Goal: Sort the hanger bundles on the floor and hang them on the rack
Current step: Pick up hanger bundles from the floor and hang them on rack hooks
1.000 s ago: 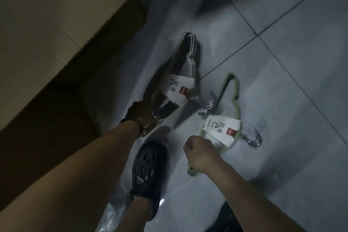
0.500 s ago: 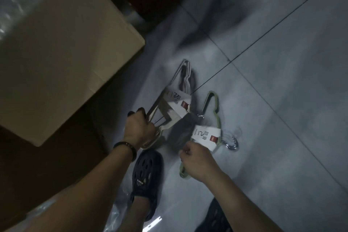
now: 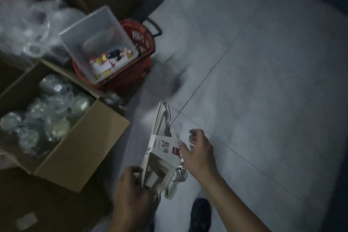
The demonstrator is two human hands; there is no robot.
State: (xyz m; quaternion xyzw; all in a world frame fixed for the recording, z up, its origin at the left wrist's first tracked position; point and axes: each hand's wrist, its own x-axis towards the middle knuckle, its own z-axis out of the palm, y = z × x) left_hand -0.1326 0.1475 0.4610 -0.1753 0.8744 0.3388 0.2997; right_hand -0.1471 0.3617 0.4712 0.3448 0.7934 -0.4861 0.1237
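White plastic fills the middle of the head view: a hanger bundle [image 3: 156, 121] held clear of the grey tiled floor [image 3: 263, 100], its shoulders pointing away from the person and its metal hooks [image 3: 180, 174] hanging out to the right near the lower end. A printed paper band [image 3: 162, 145] wraps the stack across its middle.

The left hand [image 3: 131, 190] has its grip closed round the near end of the bundle, fingers curled over the stacked bars. The right hand [image 3: 200, 153] is spread and holds nothing; its thumb lies at the right edge of the band and the other fingers hang loose beside it. A pale green piece [image 3: 169, 192] shows just under the white stack, but blur hides whether it is a 2nd bundle or a single hanger.

To the left stand a cardboard box [image 3: 81, 156] of wrapped goods, a red basket [image 3: 130, 79] and a clear bin [image 3: 79, 39] set in it. 1 dark shoe [image 3: 200, 213] shows below the hands. No rack is in view.

This looks like the pick-up and sorting step, with hanging not yet begun. The next move probably calls for the right hand to steady the band or gather the hooks, so that all of them face 1 way for the rail.
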